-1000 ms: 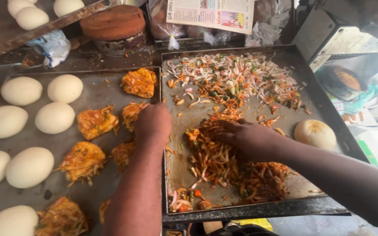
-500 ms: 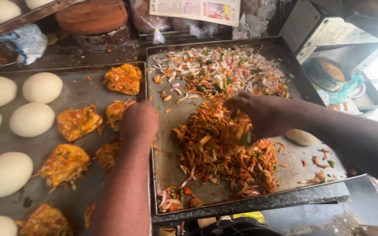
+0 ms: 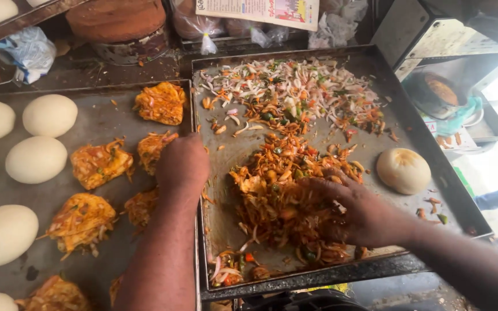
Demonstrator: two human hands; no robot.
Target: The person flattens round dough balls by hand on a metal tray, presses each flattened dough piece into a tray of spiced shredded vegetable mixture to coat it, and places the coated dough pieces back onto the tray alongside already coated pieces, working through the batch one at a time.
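Right hand point(image 3: 355, 210) spread wide, fingers splayed and pressed down into the orange-red heap of shredded vegetable mix point(image 3: 286, 196), gathering rather than gripping. Left hand point(image 3: 183, 164) curled loosely, knuckles up, resting at the seam between the two trays, over an orange patty point(image 3: 155, 151); fingers tucked under, so cannot tell whether anything is pinched. Heap lying in the near half of the right-hand metal tray point(image 3: 226, 230), directly under and ahead of the right hand. Beyond that hand, a looser scatter of chopped onion and vegetables point(image 3: 295, 92). Just right of the right hand, one pale dough ball point(image 3: 403, 170), apart from the heap. Left of the left hand, on the flat tray point(image 3: 105, 115), more orange patties point(image 3: 161, 102) and, farther left, smooth white dough balls point(image 3: 36, 158). Past both hands, at the far edge: a rectangular printed paper sheet point(image 3: 272, 10), light with coloured patches; a knotted clear plastic bag point(image 3: 203, 29) beneath it; a crumpled blue-white bag point(image 3: 27, 50) far left.
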